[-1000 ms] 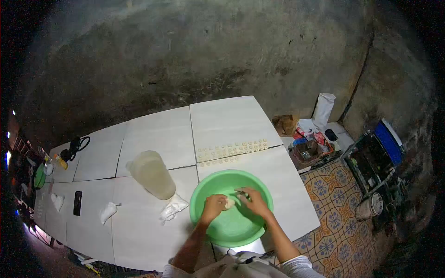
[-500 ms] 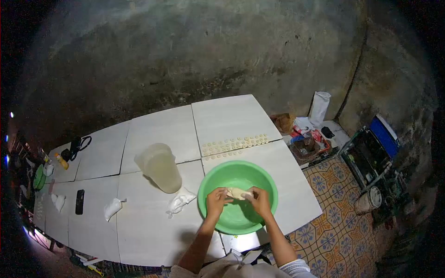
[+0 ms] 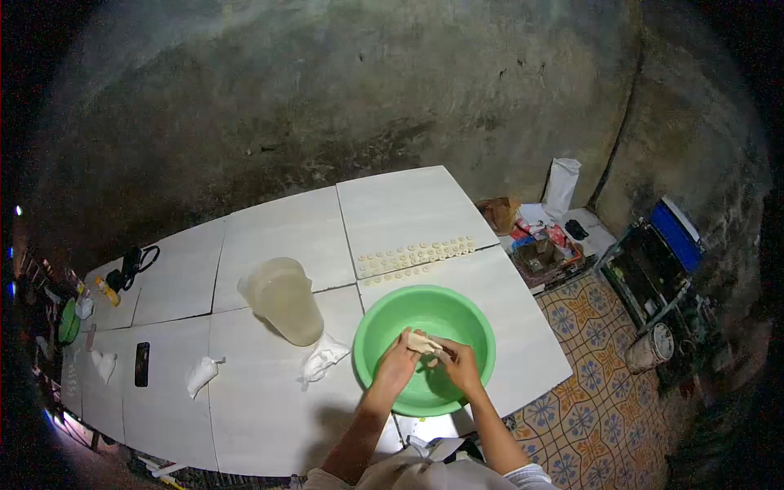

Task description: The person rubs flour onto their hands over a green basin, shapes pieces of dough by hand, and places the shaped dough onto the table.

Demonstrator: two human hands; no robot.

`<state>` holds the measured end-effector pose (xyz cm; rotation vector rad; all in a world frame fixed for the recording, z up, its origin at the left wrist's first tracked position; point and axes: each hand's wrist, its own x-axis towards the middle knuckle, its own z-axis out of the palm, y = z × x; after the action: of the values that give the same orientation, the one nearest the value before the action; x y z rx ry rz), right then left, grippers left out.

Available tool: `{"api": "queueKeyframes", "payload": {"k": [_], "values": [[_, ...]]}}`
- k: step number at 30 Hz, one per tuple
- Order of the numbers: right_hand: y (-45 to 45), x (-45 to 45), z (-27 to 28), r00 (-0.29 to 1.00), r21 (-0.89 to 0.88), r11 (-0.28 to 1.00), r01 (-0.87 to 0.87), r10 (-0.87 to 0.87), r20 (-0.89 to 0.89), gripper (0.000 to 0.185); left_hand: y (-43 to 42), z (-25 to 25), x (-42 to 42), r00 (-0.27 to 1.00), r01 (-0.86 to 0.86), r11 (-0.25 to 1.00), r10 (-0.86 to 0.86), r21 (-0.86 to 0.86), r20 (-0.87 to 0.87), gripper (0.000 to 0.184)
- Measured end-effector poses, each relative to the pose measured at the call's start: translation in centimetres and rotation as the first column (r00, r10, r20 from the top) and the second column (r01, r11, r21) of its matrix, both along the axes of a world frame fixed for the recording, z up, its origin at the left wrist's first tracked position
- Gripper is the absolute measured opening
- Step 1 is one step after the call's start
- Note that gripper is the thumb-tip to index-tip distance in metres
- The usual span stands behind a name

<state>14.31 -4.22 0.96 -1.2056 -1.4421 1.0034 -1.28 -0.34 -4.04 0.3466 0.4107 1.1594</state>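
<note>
Over a green basin I hold a pale lump of dough. My left hand is closed around its left side, palm turned up. At the dough's right end my right hand pinches with bent fingers, and a small bit of dough shows just below the fingertips. Several small pale dough pieces lie in rows on the white tiled table beyond the basin. Left of the basin are a cloudy plastic pitcher and a knotted white bag.
Farther left lie another white bag, a black phone and a yellow bottle. A crate of odds and ends stands past the table's right end. On the patterned floor is a bucket.
My left hand has turned more palm-up beneath the dough. My right hand has shifted to the dough's right end, lower than before. The view has moved slightly.
</note>
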Motion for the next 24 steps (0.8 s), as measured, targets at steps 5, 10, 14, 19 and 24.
{"api": "queueKeyframes", "payload": {"k": [5,10,14,19,24], "values": [[0.2,1.0,-1.4,0.998,-0.077,0.995,0.063,-0.064,-0.001,0.019,1.7,-1.1,-0.2,0.989,-0.124,0.992,0.125,0.025,-0.077,0.046],[0.9,2.2,-0.5,0.852,0.063,0.989,0.133,-0.147,0.502,0.019,2.0,-1.5,0.2,0.988,-0.135,0.989,0.139,-0.052,0.071,0.042],[1.4,2.3,-0.3,0.706,0.117,0.993,0.002,-0.084,0.703,0.031,1.3,1.5,1.1,0.956,-0.055,0.993,0.084,0.109,-0.282,0.034],[2.2,1.7,2.8,0.938,0.235,0.969,0.073,-0.147,0.315,0.033,1.2,2.3,1.5,0.779,0.067,0.945,0.151,0.321,-0.608,0.032],[2.3,1.5,2.8,0.984,0.044,0.992,-0.114,0.107,0.139,0.031,0.5,3.3,1.3,0.856,0.201,0.906,0.023,0.374,-0.516,0.039]]}}
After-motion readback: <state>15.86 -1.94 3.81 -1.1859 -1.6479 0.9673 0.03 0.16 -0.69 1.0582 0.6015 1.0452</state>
